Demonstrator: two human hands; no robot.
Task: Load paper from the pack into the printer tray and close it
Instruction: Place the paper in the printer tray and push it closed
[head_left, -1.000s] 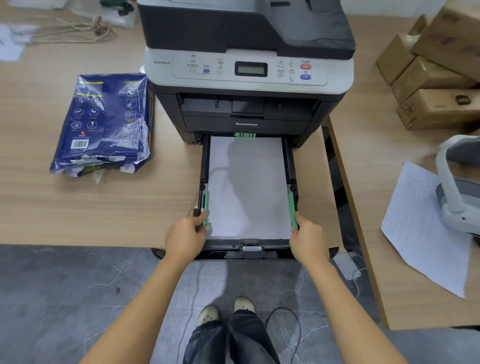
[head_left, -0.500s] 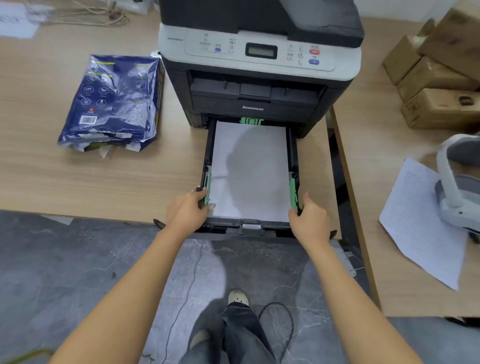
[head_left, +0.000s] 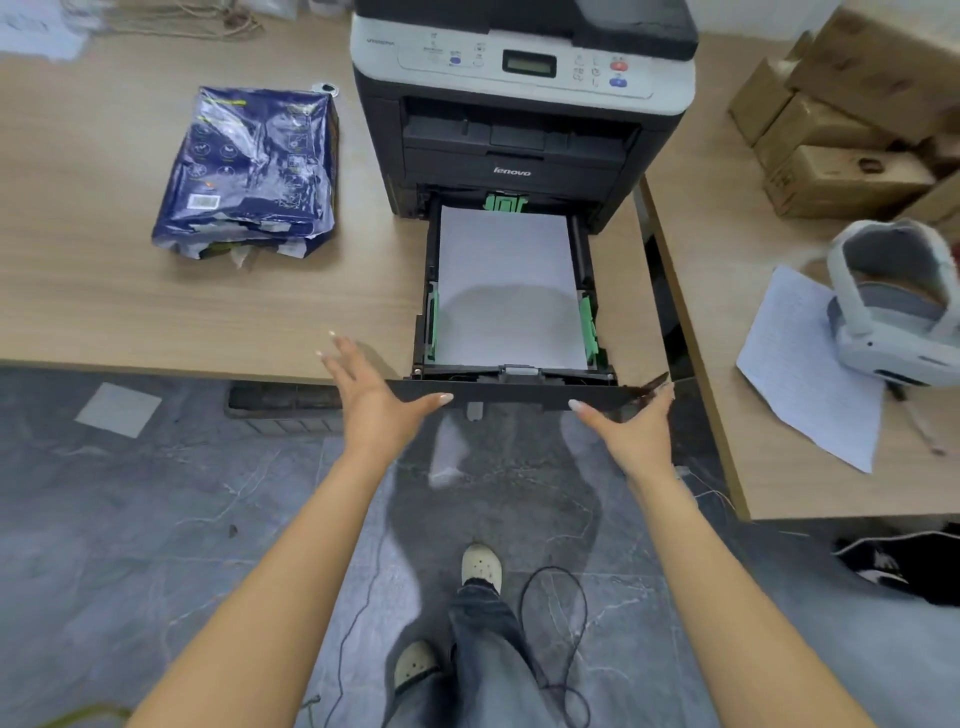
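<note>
Paper (head_left: 506, 280) lies in the tray (head_left: 511, 393), pack (head_left: 254, 166) left of printer (head_left: 519, 104).

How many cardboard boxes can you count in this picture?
4, stacked at the far right: a small box, a top box, a middle box, a front box. More may be cropped.

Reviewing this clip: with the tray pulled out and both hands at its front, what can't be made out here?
- Head view: paper stack depth, hidden by the tray walls.
- Printer top, cut off by the frame edge; button labels too small.
- Whether the left hand and right hand palms touch the tray front.
- Paper pack contents, hidden by the wrapper.
</note>
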